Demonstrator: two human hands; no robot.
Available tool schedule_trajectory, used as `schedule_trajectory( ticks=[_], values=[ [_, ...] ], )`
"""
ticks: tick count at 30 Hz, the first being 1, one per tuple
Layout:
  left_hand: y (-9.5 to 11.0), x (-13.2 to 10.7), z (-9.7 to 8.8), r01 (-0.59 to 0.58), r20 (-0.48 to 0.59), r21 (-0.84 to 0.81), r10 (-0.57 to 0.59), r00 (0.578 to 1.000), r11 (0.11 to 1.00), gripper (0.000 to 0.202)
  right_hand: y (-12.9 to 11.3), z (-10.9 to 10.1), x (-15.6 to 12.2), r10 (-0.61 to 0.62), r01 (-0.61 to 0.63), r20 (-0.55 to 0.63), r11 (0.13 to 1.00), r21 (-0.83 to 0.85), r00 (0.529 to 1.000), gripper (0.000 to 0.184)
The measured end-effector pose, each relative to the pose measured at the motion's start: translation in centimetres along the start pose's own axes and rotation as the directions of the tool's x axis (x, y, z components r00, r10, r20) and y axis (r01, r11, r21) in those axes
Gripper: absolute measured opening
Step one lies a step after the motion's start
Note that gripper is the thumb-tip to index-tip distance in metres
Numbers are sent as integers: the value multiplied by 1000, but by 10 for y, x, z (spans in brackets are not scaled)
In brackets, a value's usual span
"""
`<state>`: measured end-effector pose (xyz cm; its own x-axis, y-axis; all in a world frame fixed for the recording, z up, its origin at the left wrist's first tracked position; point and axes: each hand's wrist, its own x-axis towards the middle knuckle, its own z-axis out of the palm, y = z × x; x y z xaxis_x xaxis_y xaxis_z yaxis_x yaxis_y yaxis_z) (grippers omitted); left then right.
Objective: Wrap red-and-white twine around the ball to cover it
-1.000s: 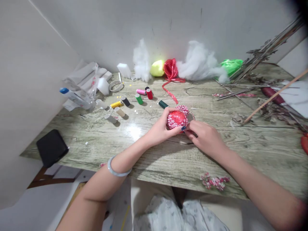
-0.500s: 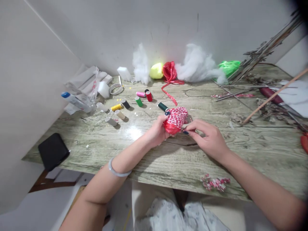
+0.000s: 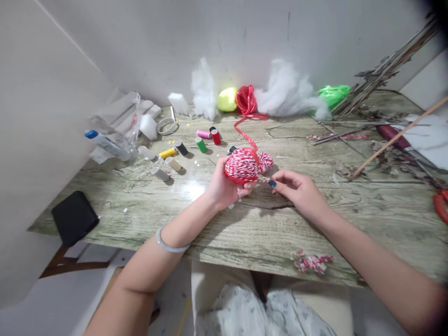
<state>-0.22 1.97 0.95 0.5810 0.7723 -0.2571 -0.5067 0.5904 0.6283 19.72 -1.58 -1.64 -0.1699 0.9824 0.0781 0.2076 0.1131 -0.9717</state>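
Step in hand, as judged: winding red-and-white twine around a core. The wound ball [image 3: 242, 166] sits in the left hand [image 3: 222, 190], above the near-middle of the wood-grain tabletop [image 3: 325, 228]; its fingers are wrapped around the ball's left side and underside. Red plastic shows at its edges, so coverage looks incomplete.

Right hand [image 3: 301, 190]: thumb and forefinger pinched together on a twine strand [image 3: 263, 180], which runs to the ball's lower right and looks fairly taut. A smaller twine ball [image 3: 266, 161] lies just beyond, at the right; contact with the wound ball cannot be judged. A red plastic strip [image 3: 249, 139] passes behind the wound ball; its end is hidden.

Next move, as judged, calls for steady tension on the strand, a turn of the left wrist, and slack from the smaller ball.
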Motion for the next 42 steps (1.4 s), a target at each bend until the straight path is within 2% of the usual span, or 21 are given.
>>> schedule_trajectory(
  ticks=[3,7,10,15,17,21,27,33,35,42],
  values=[
    [1,-2,-1,80,84,57,-84,993,995,52,-2,-2,1,-13,12,-20,998,-55,1000,16],
    [1,-3,-1,120,92,94,-128,987,988,48,-3,-4,1,-30,26,-45,997,-79,999,17],
    [1,-2,0,74,52,49,-77,996,996,39,0,-6,2,-37,31,-108,998,-50,993,17],
    [0,3,0,1,-83,-62,-7,997,998,30,6,-8,4,-48,44,-226,999,-25,973,16],
    [-1,5,-1,-12,-105,-85,3,995,996,29,9,-8,5,-26,13,-224,998,-62,974,14],
    [-3,5,-3,31,-67,-96,-37,997,995,29,14,-6,5,30,-53,-172,990,-127,985,12],
    [-7,7,-4,83,-22,-11,-83,996,996,36,17,-7,7,63,-91,-190,986,-142,980,12],
    [-9,8,1,50,-186,109,-29,982,993,36,18,-9,7,59,-116,-219,959,-259,974,11],
    [-9,8,2,53,-205,121,-28,978,991,36,19,-9,8,59,-119,-219,955,-272,974,13],
    [-6,8,-2,46,-132,26,-43,990,999,35,16,-7,7,54,-111,-187,945,-309,981,14]
  ],
)
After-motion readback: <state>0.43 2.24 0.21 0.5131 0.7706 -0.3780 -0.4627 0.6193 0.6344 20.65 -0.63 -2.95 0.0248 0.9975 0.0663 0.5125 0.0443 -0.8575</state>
